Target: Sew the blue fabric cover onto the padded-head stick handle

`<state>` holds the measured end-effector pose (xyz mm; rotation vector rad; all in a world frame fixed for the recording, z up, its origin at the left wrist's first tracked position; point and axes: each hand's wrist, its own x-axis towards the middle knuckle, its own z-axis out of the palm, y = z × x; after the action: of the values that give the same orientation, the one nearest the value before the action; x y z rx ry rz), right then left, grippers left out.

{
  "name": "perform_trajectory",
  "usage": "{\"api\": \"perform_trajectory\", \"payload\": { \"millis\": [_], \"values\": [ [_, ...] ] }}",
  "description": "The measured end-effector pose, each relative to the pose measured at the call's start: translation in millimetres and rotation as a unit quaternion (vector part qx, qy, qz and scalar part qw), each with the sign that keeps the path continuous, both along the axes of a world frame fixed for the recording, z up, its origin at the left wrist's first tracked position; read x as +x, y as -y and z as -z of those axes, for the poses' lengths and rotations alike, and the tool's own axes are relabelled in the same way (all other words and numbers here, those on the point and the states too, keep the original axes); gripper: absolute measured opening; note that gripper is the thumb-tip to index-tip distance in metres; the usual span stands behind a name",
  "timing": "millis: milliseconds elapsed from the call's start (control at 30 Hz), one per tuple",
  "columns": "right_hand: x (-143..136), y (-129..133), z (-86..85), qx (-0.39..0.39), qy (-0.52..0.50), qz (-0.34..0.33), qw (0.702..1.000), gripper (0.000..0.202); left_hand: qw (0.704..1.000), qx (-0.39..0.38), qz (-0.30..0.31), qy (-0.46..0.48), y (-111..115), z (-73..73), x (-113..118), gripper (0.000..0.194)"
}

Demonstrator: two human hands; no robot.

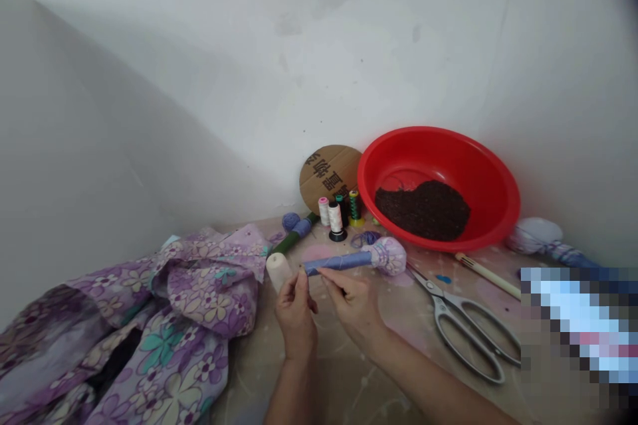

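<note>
My left hand (297, 312) pinches the near-left end of a stick wrapped in blue-violet cloth (346, 261). At the stick's other end is a round head of floral cloth (390, 256), bound with thread. My right hand (355, 305) is closed in a pinch just below the wrapped stick, close to my left fingertips. Whatever lies between its fingertips is too small to make out. Beside my left hand stands a cone of white thread (278, 269). Behind the stick lie a tangle of purple yarn (366, 239) and a green stick partly wrapped in purple (294, 236).
Purple floral cloth (199, 292) is heaped at left. Several thread spools (335, 219) stand before a round cardboard piece (326, 176). A red basin (503, 192) holds dark grains. Scissors (463, 319), a pale stick (491, 275) and another bound cloth head (535, 236) lie at right.
</note>
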<state>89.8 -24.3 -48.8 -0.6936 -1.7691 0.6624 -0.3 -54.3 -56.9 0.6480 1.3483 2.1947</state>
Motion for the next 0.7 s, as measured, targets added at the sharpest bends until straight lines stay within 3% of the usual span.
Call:
{"api": "perform_trajectory", "payload": {
  "millis": [467, 700],
  "values": [
    [10, -14, -11.9, 0.13, 0.103, -0.02, 0.986, 0.03, 1.0, -0.006, -0.014, -0.006, -1, 1.8, -1, 0.022],
    [8, -19, -14.7, 0.138, 0.178, -0.022, 0.974, 0.03, 1.0, -0.016, -0.019, -0.005, -3, 5.2, -5, 0.025]
  ]
}}
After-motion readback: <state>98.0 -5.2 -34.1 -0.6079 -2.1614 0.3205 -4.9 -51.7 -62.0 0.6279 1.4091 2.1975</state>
